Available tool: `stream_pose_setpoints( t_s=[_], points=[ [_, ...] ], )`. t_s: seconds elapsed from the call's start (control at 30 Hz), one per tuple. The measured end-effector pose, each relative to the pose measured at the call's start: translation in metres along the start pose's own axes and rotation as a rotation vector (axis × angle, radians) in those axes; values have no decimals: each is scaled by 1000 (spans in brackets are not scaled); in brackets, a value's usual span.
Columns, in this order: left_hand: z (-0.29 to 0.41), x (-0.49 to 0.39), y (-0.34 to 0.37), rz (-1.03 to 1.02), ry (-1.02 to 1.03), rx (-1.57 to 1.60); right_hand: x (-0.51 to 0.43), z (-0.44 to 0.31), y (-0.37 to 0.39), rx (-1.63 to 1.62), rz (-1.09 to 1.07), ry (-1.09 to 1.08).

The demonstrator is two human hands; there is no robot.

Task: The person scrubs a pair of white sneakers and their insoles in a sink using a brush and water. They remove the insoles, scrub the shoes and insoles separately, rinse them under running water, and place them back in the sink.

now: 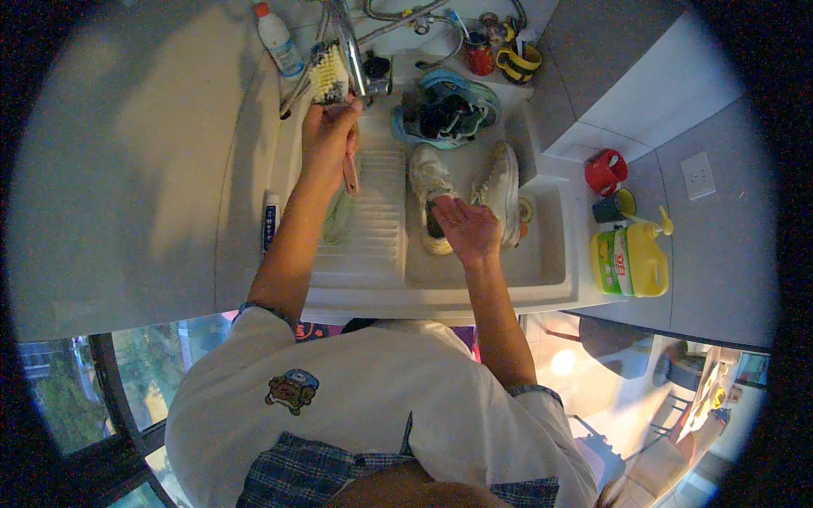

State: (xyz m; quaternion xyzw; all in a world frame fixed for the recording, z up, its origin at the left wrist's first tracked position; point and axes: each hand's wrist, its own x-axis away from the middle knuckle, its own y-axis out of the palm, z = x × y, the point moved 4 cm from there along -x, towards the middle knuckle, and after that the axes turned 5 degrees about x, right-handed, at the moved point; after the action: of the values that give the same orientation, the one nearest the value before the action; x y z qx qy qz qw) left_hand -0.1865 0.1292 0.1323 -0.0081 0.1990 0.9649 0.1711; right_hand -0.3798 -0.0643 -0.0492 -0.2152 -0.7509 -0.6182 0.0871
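Observation:
My left hand [331, 136] grips the pink handle of a scrub brush [329, 70], whose pale yellow and dark bristles face up beside the chrome faucet [352, 57]. My right hand [471, 227] is over the sink basin [486, 273], holding nothing that I can see, with its fingers apart. Those fingers overlap the opening of a white lace-up sneaker [427, 168]; whether they touch it is unclear. A second white sneaker [507, 184] leans along the basin's right side, partly behind that hand. Above both shoes sits a light blue basin [489, 95] with dark items inside.
A ribbed washboard [371, 216] adjoins the basin on the left. A white bottle with a red cap [279, 44] and a tube [271, 222] line the left edge. On the right stand a red cup [605, 171], a dark cup [613, 206] and a yellow pump jug [635, 260].

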Motion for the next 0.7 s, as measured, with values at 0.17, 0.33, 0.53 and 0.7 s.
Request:
stream_pose_setpoints(
  t_s=[0.17, 0.33, 0.53, 0.7],
  points=[
    [-6, 0, 24, 77, 74, -255, 2, 10, 18, -38, 58, 67],
    [-33, -16, 22, -25, -38, 48, 8, 5, 23, 177, 253, 38],
    [-85, -34, -5, 48, -284, -248, 24, -7, -12, 302, 192, 53],
    [-120, -35, -8, -32, -327, -94, 40, -16, -44, 493, 221, 33]
  ],
)
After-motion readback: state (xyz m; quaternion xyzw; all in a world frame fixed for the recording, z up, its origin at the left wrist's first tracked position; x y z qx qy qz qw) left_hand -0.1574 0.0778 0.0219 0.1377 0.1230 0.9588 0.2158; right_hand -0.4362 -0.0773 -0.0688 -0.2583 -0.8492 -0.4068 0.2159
